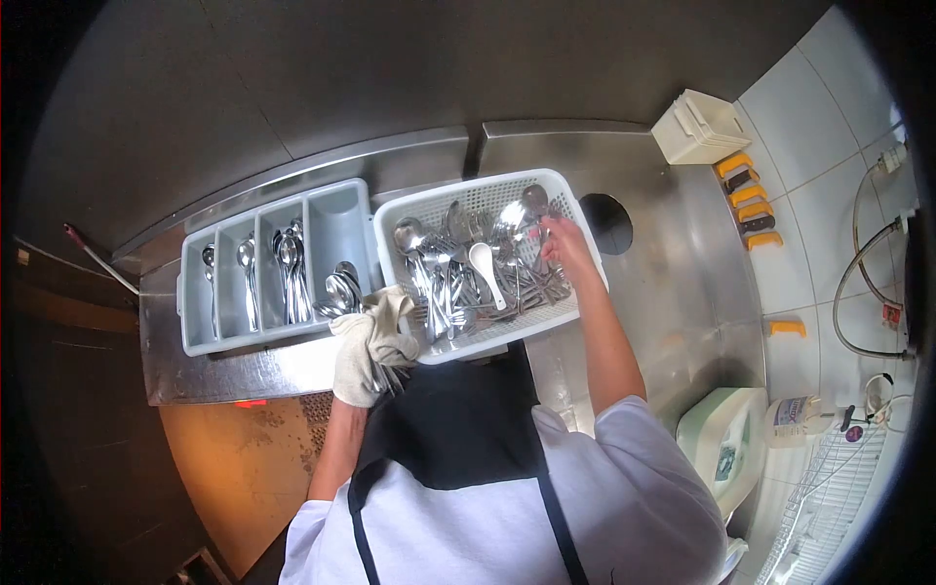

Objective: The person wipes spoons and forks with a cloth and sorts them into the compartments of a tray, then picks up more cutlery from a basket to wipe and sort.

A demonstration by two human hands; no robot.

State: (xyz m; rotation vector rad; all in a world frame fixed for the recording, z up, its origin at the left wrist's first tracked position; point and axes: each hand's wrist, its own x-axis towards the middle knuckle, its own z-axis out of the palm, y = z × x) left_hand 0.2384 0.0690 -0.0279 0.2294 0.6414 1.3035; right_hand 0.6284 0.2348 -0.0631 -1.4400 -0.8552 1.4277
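Note:
A white perforated basket (575, 210) on the steel counter holds several metal spoons (458, 278) and a white ceramic spoon (485, 268). My right hand (564, 244) reaches into its right side and touches a large spoon (514, 216). My left hand (363, 341) is wrapped in a beige cloth (375, 346) and grips a bunch of spoons (341, 291) at the basket's near left corner. To the left stands a grey divided cutlery tray (336, 219) with spoons in its compartments.
The steel counter (663, 283) has a round hole (606, 222) right of the basket. A cream box (697, 127) and orange-handled tools (746, 195) sit by the tiled wall. A white machine (726, 439), a bottle (799, 417) and a wire rack (829, 497) are at lower right.

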